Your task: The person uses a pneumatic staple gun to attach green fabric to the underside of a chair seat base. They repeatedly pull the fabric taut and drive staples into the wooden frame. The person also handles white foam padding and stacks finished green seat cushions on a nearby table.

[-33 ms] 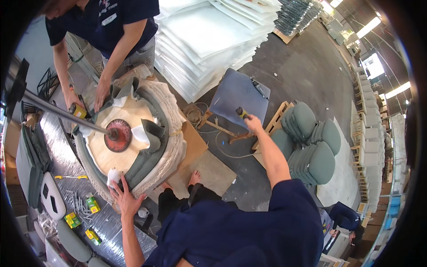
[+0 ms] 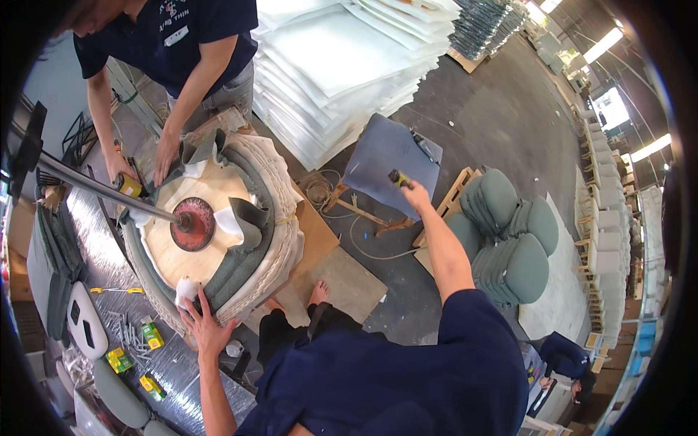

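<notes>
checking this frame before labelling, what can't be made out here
Head view only:
- Tool in right hand: mostly covered by the fingers, kind unclear.
- Seat wood base: partly hidden by the red press disc and folded fabric.
- Small boxes and staples on the bench: too small to read.
- Left hand: fingertips hidden under white foam.

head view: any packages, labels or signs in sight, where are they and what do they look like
Small boxes: three green and yellow cartons on the silvery bench at lower left, near the left hand.
Chest label: small white rectangle on the co-worker's dark blue shirt, top left.
No signs or screens can be made out.
</notes>
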Demonstrator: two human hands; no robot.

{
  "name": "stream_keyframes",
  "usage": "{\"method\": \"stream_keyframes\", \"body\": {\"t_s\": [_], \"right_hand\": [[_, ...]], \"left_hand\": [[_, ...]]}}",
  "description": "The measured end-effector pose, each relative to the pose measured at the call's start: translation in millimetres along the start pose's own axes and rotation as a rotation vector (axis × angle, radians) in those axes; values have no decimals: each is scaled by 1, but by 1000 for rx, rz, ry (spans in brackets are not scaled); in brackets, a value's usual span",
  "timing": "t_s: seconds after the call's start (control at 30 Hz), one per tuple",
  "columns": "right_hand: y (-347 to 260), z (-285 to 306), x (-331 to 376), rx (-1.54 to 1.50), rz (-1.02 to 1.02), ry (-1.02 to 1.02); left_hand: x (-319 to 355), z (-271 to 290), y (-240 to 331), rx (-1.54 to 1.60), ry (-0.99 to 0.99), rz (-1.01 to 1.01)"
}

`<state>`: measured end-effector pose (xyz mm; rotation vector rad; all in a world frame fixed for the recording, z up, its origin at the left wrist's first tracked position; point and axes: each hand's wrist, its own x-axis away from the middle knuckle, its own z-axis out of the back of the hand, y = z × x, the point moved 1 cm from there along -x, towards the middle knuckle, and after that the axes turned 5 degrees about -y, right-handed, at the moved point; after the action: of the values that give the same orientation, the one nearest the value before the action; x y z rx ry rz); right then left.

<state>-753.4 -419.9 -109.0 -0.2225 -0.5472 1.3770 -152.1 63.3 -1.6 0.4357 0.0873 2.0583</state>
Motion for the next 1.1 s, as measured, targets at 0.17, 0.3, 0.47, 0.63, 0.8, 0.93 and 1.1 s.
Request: {"method": "stream_keyframes", "body": {"t_s": [0.17, 0.3, 0.47, 0.63, 0.8, 0.93, 1.1], "right_hand": [[-113, -50, -42, -119, 139, 112], [-178, -112, 21, -502, 496, -192], [-267, -158, 137, -578, 551, -231], [-281, -183, 177, -121, 580, 119], [-281, -180, 168, -142, 582, 85], [-289, -181, 167, -197, 590, 73], [-290, -182, 173, -195, 544, 84]], "left_hand": [[11, -2, 1, -47, 30, 109], [4, 13, 5, -35, 60, 56], [13, 3, 12, 17, 128, 54], [17, 8, 18, 86, 202, 43], [16, 5, 18, 130, 246, 25], [17, 5, 17, 174, 251, 22], [18, 2, 10, 206, 252, 7]]}}
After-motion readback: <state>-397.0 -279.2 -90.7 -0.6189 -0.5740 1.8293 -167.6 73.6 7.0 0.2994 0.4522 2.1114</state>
